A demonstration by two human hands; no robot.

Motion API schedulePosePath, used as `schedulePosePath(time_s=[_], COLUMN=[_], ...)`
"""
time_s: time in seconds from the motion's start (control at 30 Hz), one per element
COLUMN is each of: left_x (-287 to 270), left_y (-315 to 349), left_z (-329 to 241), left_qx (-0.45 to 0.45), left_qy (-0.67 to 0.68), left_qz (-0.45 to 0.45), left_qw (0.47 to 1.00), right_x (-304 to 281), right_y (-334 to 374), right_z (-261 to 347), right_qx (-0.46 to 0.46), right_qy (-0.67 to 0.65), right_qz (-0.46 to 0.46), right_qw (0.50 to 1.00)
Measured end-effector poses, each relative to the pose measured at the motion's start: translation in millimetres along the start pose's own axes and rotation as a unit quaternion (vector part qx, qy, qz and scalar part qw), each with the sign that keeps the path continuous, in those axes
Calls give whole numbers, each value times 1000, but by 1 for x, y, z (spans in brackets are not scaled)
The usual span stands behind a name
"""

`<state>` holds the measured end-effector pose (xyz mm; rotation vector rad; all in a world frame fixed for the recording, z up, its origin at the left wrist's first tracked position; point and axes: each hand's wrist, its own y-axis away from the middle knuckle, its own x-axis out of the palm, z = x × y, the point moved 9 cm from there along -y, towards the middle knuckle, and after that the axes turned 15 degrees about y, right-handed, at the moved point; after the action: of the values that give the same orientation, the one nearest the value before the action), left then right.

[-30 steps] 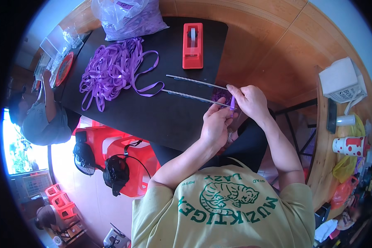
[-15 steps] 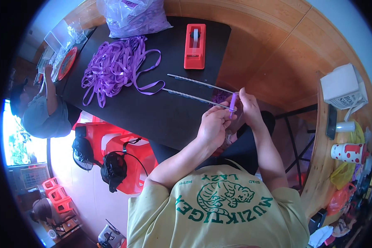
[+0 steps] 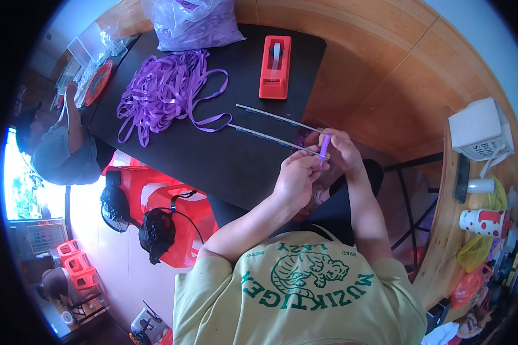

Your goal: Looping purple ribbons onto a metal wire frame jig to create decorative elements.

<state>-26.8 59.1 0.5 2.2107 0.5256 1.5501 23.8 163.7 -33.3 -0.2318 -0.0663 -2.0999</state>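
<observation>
A short band of purple ribbon [image 3: 325, 148] spans the near ends of two thin metal rods [image 3: 270, 136], which stick out over the table edge toward me. My left hand [image 3: 296, 175] pinches the ribbon's lower end beside the nearer rod. At the other rod's end, my right hand [image 3: 344, 150] has its fingers curled against the ribbon's upper part; its fingertips are partly hidden. A large tangled heap of purple ribbon [image 3: 161, 92] lies on the black table, and one loop reaches the far tip of the nearer rod.
A red tape dispenser [image 3: 275, 68] stands beyond the rods. Behind the heap sits a clear plastic bag [image 3: 198, 29] full of purple ribbon. Red stools [image 3: 178, 215] with black caps are at left, where another person [image 3: 66, 152] sits. A wooden shelf [image 3: 437, 241] with a cup runs along the right.
My right thumb has come down from its raised position, and the fingers have curled in round the ribbon at the rod end. My left hand keeps its pinch almost in place.
</observation>
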Motion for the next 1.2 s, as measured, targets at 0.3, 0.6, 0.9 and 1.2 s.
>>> schedulePosePath(time_s=[0.3,0.6,0.9,1.2], left_x=[-2,-7,-7,-3], left_y=[-3,-4,-3,-3], left_z=[3,5,3,6], left_qx=[-22,-45,-47,-49], left_qy=[-4,16,11,9], left_qz=[-3,-3,0,1], left_qw=[1000,999,999,999], right_x=[16,26,22,-61], right_y=[-13,-19,-5,86], right_z=[-6,-6,-13,-23], right_qx=[-68,-104,-48,-31], right_qy=[-171,-236,-275,-7], right_qz=[83,122,40,-499], right_qw=[979,959,959,866])
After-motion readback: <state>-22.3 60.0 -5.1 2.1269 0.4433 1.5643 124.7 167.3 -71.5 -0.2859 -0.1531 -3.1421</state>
